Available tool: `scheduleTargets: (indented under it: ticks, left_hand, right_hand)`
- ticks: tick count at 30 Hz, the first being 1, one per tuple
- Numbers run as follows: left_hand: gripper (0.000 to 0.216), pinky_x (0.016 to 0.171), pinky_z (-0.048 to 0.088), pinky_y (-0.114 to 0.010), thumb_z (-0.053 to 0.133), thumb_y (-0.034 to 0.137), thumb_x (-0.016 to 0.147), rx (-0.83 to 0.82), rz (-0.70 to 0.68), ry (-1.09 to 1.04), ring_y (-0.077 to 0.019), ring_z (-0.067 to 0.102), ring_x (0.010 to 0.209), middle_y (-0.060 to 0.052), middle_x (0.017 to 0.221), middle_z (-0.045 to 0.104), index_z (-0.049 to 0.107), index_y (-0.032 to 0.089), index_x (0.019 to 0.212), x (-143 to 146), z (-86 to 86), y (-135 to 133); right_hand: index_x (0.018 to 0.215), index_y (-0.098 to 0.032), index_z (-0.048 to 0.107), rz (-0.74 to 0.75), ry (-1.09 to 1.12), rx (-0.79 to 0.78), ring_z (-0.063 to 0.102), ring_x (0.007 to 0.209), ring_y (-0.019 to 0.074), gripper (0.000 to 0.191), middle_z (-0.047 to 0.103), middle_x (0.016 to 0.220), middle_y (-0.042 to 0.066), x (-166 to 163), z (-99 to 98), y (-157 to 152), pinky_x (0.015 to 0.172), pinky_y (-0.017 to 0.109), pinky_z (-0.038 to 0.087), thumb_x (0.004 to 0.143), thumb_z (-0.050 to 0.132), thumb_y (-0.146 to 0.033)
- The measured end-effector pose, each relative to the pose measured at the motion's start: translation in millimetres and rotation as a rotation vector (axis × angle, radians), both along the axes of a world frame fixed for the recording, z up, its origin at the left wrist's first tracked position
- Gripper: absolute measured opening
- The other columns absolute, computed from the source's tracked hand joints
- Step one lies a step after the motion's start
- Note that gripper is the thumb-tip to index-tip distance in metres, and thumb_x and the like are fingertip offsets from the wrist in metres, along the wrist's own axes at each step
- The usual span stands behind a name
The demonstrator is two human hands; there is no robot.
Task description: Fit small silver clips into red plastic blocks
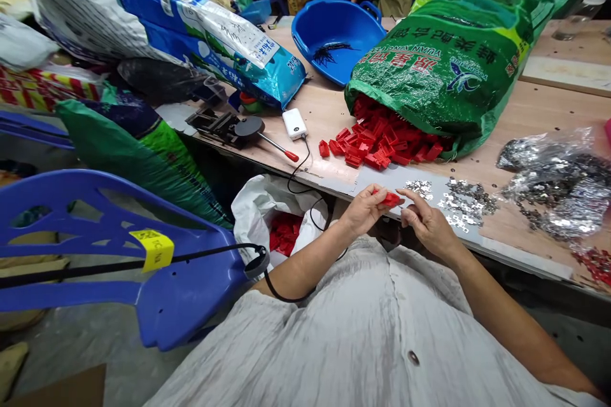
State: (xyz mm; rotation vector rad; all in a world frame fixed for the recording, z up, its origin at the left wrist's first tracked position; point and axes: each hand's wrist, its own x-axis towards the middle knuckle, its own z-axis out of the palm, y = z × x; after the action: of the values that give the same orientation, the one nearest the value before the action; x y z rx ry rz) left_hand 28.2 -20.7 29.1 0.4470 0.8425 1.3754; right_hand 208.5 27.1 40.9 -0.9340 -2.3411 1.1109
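Observation:
My left hand (365, 208) is closed round a small red plastic piece (392, 199) at the near edge of the wooden table (525, 114). My right hand (427, 222) pinches at the same piece from the right, its fingertips pressed together; what it holds, if anything, is too small to make out. Just beyond the hands lies a scatter of small silver metal parts (458, 200). Farther back, a heap of red plastic pieces (382, 140) spills from a green woven sack (453, 57) lying on its side.
A white bag (267, 203) with red pieces hangs below the table edge. A blue basin (334, 38), a white power bank (294, 123) with cable, a black hand press (229, 127), clear bags of metal parts (554, 184), a blue chair (119, 254) at left. A person stands behind the table.

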Motion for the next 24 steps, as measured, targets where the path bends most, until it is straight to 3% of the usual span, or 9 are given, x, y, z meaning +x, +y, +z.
scheduleTargets:
  ticks: [6, 12, 19, 24]
  left_hand:
    - [0.017, 0.085, 0.053, -0.03, 0.069, 0.026, 0.085, -0.148, 0.021, -0.218, -0.0131, 0.068, 0.076, -0.002, 0.079, 0.067, 0.059, 0.014, 0.08, 8.8, 3.2, -6.4]
    - [0.017, 0.103, 0.05, -0.039, 0.066, 0.024, 0.088, -0.162, 0.04, -0.267, -0.0159, 0.069, 0.083, -0.004, 0.078, 0.068, 0.062, 0.013, 0.076, 18.3, 6.0, -9.8]
    - [0.015, 0.096, 0.053, -0.035, 0.058, 0.022, 0.093, -0.245, 0.066, -0.317, -0.015, 0.07, 0.08, -0.006, 0.086, 0.071, 0.066, 0.012, 0.085, 16.4, 9.0, -6.7]
    - [0.019, 0.098, 0.053, -0.034, 0.054, 0.021, 0.095, -0.269, 0.115, -0.356, -0.0129, 0.068, 0.076, -0.005, 0.083, 0.07, 0.066, 0.012, 0.083, 20.2, 11.6, -8.4]
  right_hand:
    - [0.135, -0.025, 0.053, -0.028, -0.017, 0.08, 0.064, 0.061, 0.0178, 0.042, 0.067, 0.067, -0.002, -3.4, -4.3, -4.5, 0.062, 0.029, 0.047, 0.1, 0.04, -0.043]
    - [0.108, -0.025, 0.068, -0.172, 0.073, 0.158, 0.07, 0.079, 0.0206, 0.035, 0.076, 0.095, 0.005, -4.9, -13.2, -1.4, 0.072, 0.032, 0.051, 0.101, 0.038, -0.044]
    - [0.135, -0.026, 0.054, -0.016, -0.016, 0.159, 0.072, 0.094, 0.0229, 0.04, 0.072, 0.121, 0.005, 0.3, -5.6, -1.1, 0.077, 0.033, 0.054, 0.101, 0.039, -0.04]
    - [0.133, -0.023, 0.056, -0.06, -0.087, 0.28, 0.073, 0.088, 0.0247, 0.04, 0.074, 0.114, 0.008, -4.4, -8.4, -3.2, 0.073, 0.035, 0.054, 0.101, 0.039, -0.039]
